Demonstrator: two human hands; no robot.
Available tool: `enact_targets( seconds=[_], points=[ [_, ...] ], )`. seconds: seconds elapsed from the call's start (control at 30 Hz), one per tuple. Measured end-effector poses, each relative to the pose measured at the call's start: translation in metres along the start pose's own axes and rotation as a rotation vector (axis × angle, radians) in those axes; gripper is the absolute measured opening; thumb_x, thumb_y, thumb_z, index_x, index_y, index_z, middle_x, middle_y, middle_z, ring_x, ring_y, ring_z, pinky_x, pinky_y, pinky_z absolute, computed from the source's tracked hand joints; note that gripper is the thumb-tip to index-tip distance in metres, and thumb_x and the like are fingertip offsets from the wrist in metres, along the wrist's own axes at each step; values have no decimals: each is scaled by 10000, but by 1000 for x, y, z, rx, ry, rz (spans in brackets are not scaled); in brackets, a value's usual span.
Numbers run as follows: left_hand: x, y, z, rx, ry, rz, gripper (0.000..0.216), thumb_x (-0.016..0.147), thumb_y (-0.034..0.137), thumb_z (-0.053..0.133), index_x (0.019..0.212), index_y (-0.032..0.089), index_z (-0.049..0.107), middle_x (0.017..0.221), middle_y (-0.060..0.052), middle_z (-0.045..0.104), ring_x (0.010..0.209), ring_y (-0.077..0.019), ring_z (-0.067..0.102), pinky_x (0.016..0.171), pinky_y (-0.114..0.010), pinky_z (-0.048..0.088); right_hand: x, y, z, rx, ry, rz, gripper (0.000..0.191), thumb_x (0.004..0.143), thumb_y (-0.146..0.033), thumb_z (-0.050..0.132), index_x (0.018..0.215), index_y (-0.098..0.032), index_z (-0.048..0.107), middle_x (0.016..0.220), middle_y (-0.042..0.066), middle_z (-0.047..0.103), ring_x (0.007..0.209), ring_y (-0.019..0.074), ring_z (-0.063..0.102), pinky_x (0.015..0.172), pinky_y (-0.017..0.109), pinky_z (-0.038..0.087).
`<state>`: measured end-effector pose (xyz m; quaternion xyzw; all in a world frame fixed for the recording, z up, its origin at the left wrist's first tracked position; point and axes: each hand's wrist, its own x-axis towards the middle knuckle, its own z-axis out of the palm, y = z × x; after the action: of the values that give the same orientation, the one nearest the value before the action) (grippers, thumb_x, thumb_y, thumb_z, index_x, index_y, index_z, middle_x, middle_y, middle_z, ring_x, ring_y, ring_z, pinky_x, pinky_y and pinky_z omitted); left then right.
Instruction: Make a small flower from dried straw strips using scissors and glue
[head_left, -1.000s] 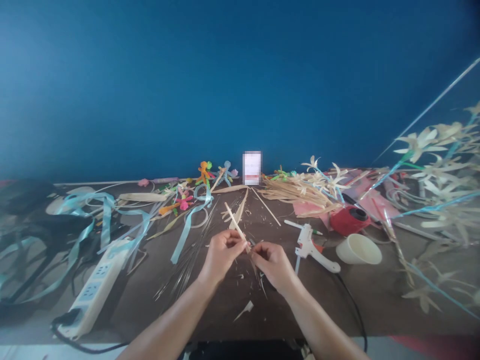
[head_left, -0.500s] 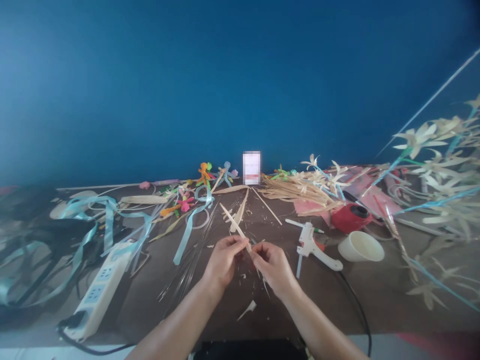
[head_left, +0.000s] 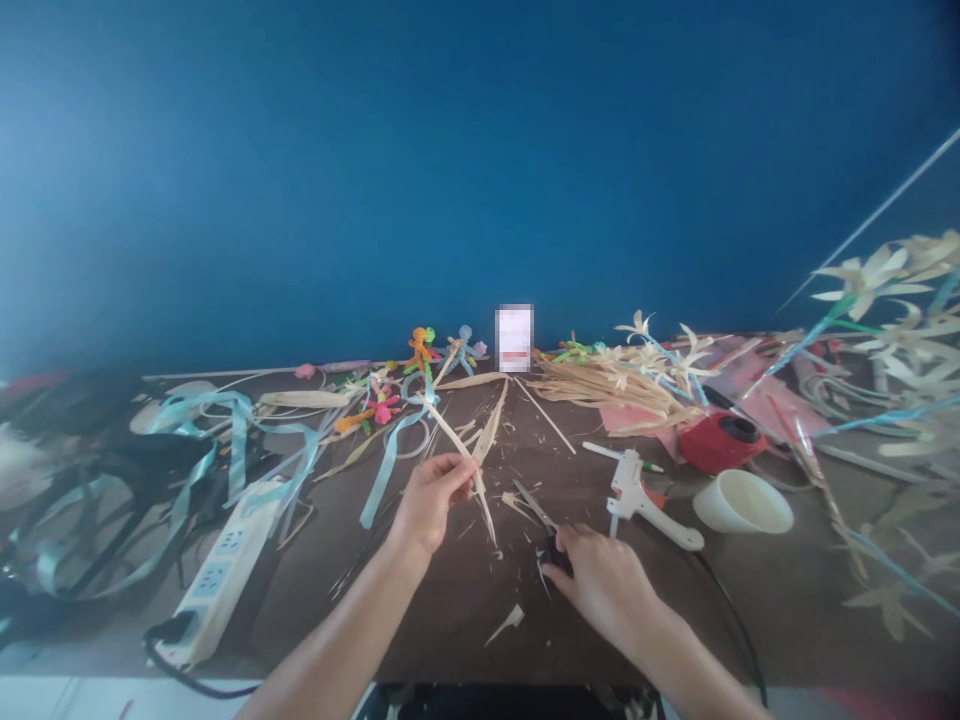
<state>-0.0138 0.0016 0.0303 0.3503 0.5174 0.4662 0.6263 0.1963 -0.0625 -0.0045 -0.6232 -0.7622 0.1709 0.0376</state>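
Observation:
My left hand point(head_left: 429, 497) is closed in a pinch on a long pale straw strip point(head_left: 459, 452), which slants from upper left down to a point near the table. My right hand point(head_left: 600, 578) rests low on the brown table point(head_left: 450, 600), fingers curled over the dark handles of a pair of scissors point(head_left: 541, 513), whose blades point up and left. Small straw offcuts point(head_left: 507, 622) lie between and in front of my hands.
A white glue gun point(head_left: 637, 497), a red tape reel point(head_left: 721, 442) and a cream cup point(head_left: 741, 503) sit to the right. A pile of straw strips point(head_left: 600, 380) and straw flowers lies behind. A power strip point(head_left: 221, 565) and light blue ribbons point(head_left: 225, 440) are on the left.
My hands have parted: the right let go of the strip and dropped to the scissors on the table, while the left kept the strip and lifted it slightly.

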Motion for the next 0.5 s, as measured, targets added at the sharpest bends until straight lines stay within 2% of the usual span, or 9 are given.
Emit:
enact_targets(
  seconds=[0.1,0.23,0.4,0.5],
  points=[
    [0,1,-1,-6,-35,-1,136,661,277,661,620,150,633,630,-3,617,555,-77,517,544,-183,408,-3,-3,6,-131,3,-1,170,738,-243,558,894,-178,570,819,71,611,653,223,623,518,270,399],
    [2,0,-3,5,-87,-7,142,658,272,665,610,145,625,630,-6,612,564,-83,523,565,-196,420,-5,-4,6,-195,-42,30,151,722,-249,574,845,-162,579,766,75,609,629,252,629,505,294,413],
    [6,4,-6,131,-127,-9,154,662,283,658,652,131,631,616,-28,618,558,-96,526,581,-218,422,-7,0,3,-205,-101,7,168,680,-251,623,818,-159,595,751,84,623,638,270,630,519,306,409],
    [7,10,-8,211,-153,1,154,661,272,657,657,119,637,603,-32,614,556,-98,521,584,-218,414,-6,6,1,-141,-72,-2,185,698,-270,611,853,-174,579,771,69,628,648,244,629,527,285,398]
  ],
)
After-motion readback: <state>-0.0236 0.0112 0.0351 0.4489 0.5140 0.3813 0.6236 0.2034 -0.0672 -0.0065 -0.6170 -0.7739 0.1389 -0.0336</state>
